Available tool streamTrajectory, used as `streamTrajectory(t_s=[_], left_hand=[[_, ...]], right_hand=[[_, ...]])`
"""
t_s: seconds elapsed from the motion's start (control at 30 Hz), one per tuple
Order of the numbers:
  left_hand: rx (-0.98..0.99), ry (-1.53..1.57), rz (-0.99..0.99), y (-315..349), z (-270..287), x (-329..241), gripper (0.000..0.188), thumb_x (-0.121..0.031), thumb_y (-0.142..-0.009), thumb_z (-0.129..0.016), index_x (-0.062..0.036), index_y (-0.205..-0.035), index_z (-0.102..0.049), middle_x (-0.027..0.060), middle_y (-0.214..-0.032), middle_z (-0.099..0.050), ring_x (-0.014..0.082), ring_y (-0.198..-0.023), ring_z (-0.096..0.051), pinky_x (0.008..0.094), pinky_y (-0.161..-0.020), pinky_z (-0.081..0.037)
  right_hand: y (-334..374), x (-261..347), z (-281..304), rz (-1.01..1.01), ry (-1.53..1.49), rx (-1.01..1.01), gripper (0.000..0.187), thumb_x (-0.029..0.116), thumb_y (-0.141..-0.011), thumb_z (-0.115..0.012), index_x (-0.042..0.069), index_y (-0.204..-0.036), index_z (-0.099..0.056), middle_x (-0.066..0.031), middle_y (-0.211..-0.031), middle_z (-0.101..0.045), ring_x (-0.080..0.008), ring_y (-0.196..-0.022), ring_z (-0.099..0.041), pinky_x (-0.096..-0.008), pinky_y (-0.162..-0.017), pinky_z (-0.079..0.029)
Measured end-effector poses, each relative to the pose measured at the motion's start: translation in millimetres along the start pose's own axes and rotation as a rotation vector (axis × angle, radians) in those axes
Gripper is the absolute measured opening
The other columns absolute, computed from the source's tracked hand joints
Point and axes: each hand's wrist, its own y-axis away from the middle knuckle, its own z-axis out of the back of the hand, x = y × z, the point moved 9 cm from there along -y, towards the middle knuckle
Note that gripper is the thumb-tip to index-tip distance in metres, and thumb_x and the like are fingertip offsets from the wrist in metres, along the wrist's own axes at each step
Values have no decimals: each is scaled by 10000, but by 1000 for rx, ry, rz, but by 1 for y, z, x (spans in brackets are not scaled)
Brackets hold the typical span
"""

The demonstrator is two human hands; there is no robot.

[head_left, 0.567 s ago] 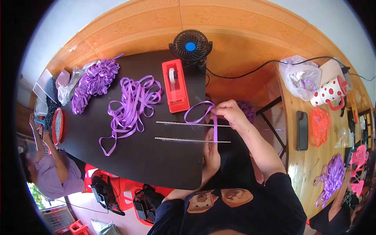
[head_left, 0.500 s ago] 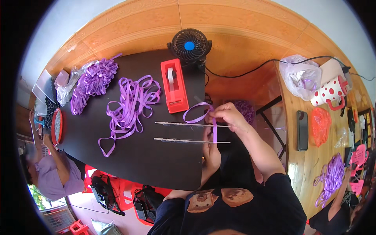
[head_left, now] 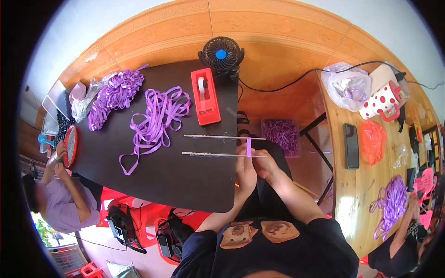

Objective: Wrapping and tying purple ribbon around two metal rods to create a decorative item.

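Two thin metal rods [head_left: 218,137] lie side by side, reaching past the right edge of the dark table [head_left: 194,194]. A short purple ribbon [head_left: 249,147] spans the gap between them near their right ends. Just under the nearer rod, my left hand [head_left: 246,171] and my right hand [head_left: 267,166] come close together, fingers closed near the ribbon's lower end. Whatever they grip is hidden between and behind the fingers. On the table, a loose heap of purple ribbon [head_left: 155,120] lies left of the rods.
A red tape dispenser [head_left: 212,109] and black fan [head_left: 221,54] stand behind the rods. Below sits a bin of purple pieces [head_left: 280,136]. The wooden table [head_left: 345,185] at right bears a phone [head_left: 351,146] and dotted cup [head_left: 382,101]. A co-worker [head_left: 69,204] sits at left.
My right hand has come down from the far rod to beside my left hand. The ribbon loop beyond the far rod is no longer visible; a short band remains across both rods.
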Motion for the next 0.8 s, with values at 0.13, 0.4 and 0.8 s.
streamTrajectory(t_s=[0.13, 0.4, 0.8], left_hand=[[72, -95, 72, 30, 12, -9, 185, -104, -972, -446, 7, -980, -594, 86, -970, -597, 172, -914, -565, 297, -835, -436], [177, -12, 436, 88, 37, 15, 243, -187, -997, -442, -7, -995, -605, 76, -922, -642, 143, -883, -591, 275, -853, -433], [314, 92, 711, 119, 54, 9, 240, -227, -972, -516, -24, -995, -641, 65, -895, -674, 125, -778, -633, 235, -686, -478]], right_hand=[[40, -36, 20, -149, 198, 39, 241, 223, -897, -588, -4, -878, -667, -53, -809, -650, -152, -669, -611, -296, -620, -504], [126, 37, 8, 583, 942, -66, 149, 77, -844, -590, -41, -861, -679, -73, -749, -669, -126, -702, -614, -261, -653, -477], [90, -2, -19, 227, 324, 187, 70, 48, -841, -656, -12, -821, -683, -55, -777, -666, -91, -727, -598, -219, -693, -463]])
